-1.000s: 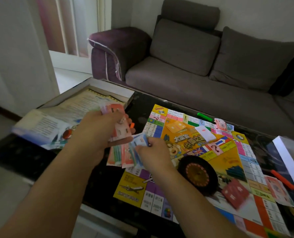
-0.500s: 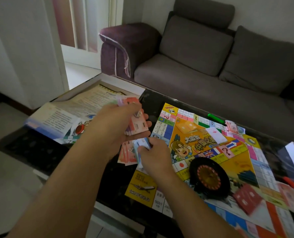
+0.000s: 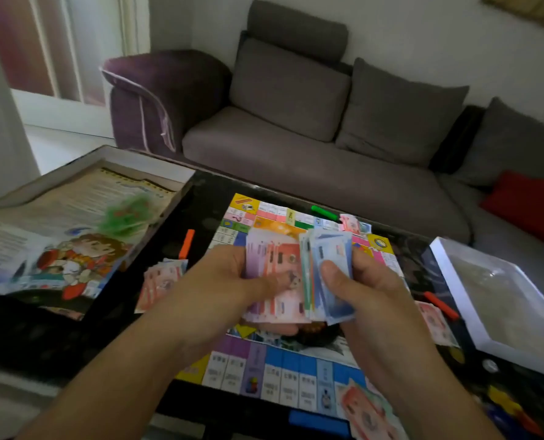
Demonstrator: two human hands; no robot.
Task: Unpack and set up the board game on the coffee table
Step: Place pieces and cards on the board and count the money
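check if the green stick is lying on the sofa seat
No, the green stick lies on the dark coffee table at the far edge of the game board, short of the sofa.

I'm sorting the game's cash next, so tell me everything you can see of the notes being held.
The notes are thin paper bills in a loose, uneven fan above the board. Pink, red and lilac ones lie in the left hand, its thumb pressed on their face; blue ones with green edges sit in the right hand, thumb on top. The two bunches overlap. Print is too blurred to read.
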